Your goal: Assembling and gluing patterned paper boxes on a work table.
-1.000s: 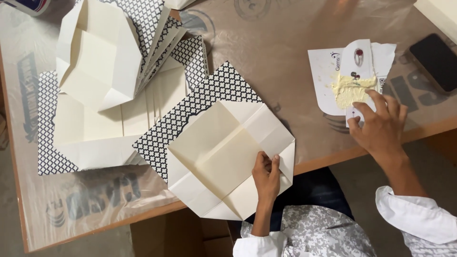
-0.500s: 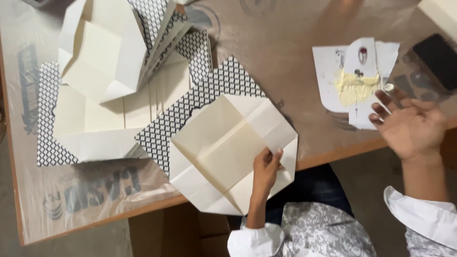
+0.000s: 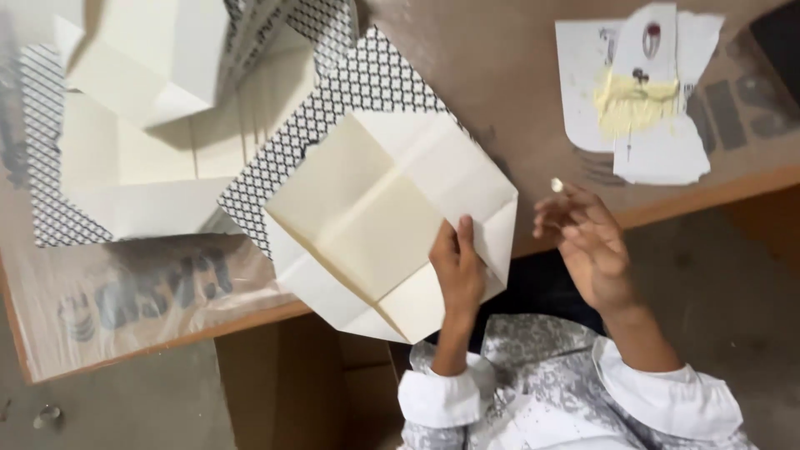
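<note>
A cream paper sheet (image 3: pixel 379 212) folded into a flat open shape, its back printed with a black-and-white lattice, lies over the near edge of a wooden table (image 3: pixel 517 75). My left hand (image 3: pixel 458 271) presses flat on its near right corner. My right hand (image 3: pixel 587 246) hovers just past the table edge, to the right of the sheet, fingers loosely curled. A small pale dab, seemingly glue, sits on one raised fingertip (image 3: pixel 557 185). At the right on the table lie white paper scraps smeared with yellowish paste (image 3: pixel 637 104).
More folded cream sheets with lattice backs (image 3: pixel 158 100) are stacked at the left on the table. A clear plastic film with dark print (image 3: pixel 142 292) covers the near left of the table. A dark flat object (image 3: pixel 779 37) lies at the far right.
My right hand has left the paste-smeared scraps and come back toward me and leftward with a dab on a fingertip. My left hand has stayed on the sheet. The view has moved closer.
</note>
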